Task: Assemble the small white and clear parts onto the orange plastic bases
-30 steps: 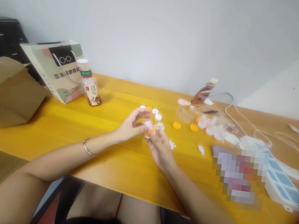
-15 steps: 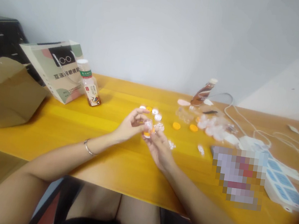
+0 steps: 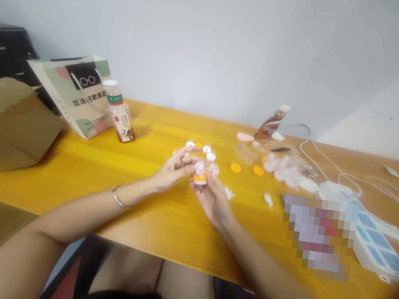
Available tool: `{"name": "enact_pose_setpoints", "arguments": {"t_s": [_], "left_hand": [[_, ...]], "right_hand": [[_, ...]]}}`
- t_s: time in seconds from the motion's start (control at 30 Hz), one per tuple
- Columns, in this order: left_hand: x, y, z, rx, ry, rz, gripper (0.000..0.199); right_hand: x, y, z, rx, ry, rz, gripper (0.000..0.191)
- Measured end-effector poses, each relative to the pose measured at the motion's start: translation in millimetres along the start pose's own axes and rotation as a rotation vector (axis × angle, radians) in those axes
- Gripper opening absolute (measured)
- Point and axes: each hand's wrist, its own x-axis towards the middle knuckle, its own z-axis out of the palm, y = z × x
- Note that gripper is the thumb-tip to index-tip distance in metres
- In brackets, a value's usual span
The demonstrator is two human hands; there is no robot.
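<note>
- Both hands raised in front of the body, over the near-middle of the table (image 3: 144, 223), almost meeting.
- Right hand (image 3: 213, 200): fingers closed around a small capsule (image 3: 200, 174), thumb on its right side. Capsule roughly upright: clear upper part, orange band, white bottom edge; pale bits show through the clear part.
- Left hand (image 3: 171, 171): half open, fingers loosely bent and spread, thumb tip at the capsule's left side. Cannot tell whether it grips or only touches.
- Bracelet (image 3: 118, 197) on left wrist.
- Just beyond the fingers: white caps (image 3: 211, 156) and an orange cap (image 3: 199, 145) in a short arc, partly hidden.
- Patterned white bits (image 3: 229, 194) beside right hand; another small heap (image 3: 268, 200) farther right.
- Two orange discs (image 3: 235, 168) lie near each other, right of the caps. Clear plastic pieces (image 3: 285, 171) clustered past them.
- Back of table: brown bottle (image 3: 270, 126), upright. Left: green-banded bottle (image 3: 118, 112) in front of printed bag (image 3: 87, 99).
- Right side: power strip (image 3: 376, 238), next to a pixelated flat object (image 3: 313, 235).
</note>
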Motion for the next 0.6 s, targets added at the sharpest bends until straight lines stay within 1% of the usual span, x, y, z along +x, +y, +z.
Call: {"name": "enact_pose_setpoints", "arguments": {"t_s": [0.07, 0.1, 0.2, 0.23, 0.33, 0.4, 0.47, 0.6], "left_hand": [[0.0, 1.2, -0.3, -0.050, -0.081, -0.052, 0.049], [0.1, 1.2, -0.5, -0.035, -0.073, -0.043, 0.047], [0.2, -1.5, -2.3, 0.098, 0.052, 0.040, 0.037], [0.2, -2.6, -3.4, 0.122, 0.054, 0.034, 0.034], [0.4, -3.7, -7.9, 0.075, -0.015, -0.017, 0.027], [1.1, -2.7, -11.0, 0.061, -0.014, 0.004, 0.024], [2.1, -1.5, -13.5, 0.078, -0.006, 0.052, 0.026], [3.7, -1.0, -14.8, 0.158, -0.101, 0.090, 0.038]], "right_hand": [[-0.2, 0.4, -0.4, -0.013, -0.002, 0.000, 0.020], [-0.2, 0.7, -0.6, -0.024, -0.004, -0.016, 0.020], [0.0, 1.3, -1.1, -0.042, -0.006, -0.041, 0.019], [-0.1, 1.4, -1.2, -0.039, -0.008, -0.032, 0.020], [-1.8, 0.8, 0.0, -0.039, -0.014, -0.015, 0.027], [-3.4, 0.0, 1.7, -0.056, -0.021, -0.034, 0.029], [-4.3, -0.7, 3.1, -0.083, -0.033, -0.065, 0.027], [-2.0, 0.2, 2.4, -0.126, -0.017, -0.123, 0.028]]}}
